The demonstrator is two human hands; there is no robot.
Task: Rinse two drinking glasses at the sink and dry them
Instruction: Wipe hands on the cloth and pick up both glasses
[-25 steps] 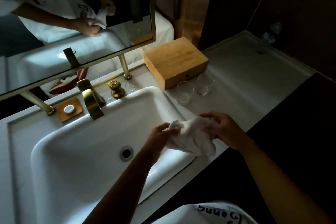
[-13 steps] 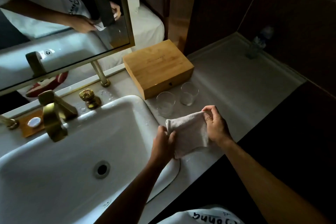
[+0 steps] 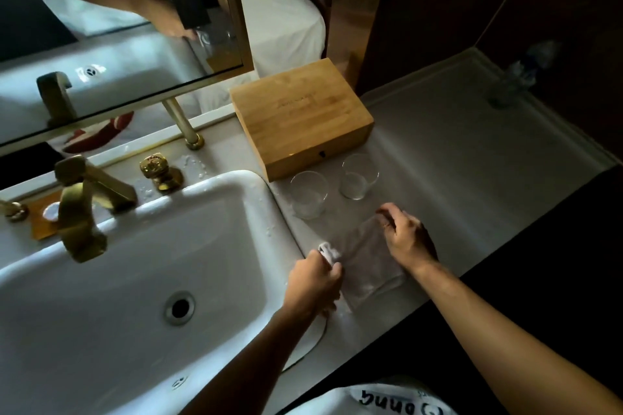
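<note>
My left hand [image 3: 315, 274] pinches a bunched corner of the cloth [image 3: 369, 263], my right hand [image 3: 406, 239] curls over its far edge, and the cloth lies flat on the tabletop [image 3: 472, 178] beside the sink [image 3: 263, 199]. Both glasses [image 3: 308, 194] [image 3: 358, 176] stand upright just beyond it, in front of the wooden box [image 3: 300, 114].

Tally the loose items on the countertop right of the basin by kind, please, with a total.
Drinking glasses: 2, the left glass and the right glass, both upright
Wooden box: 1
Cloth: 1, held by the left hand and right hand
Plastic bottle: 1, far corner, dim
Total: 5
</note>
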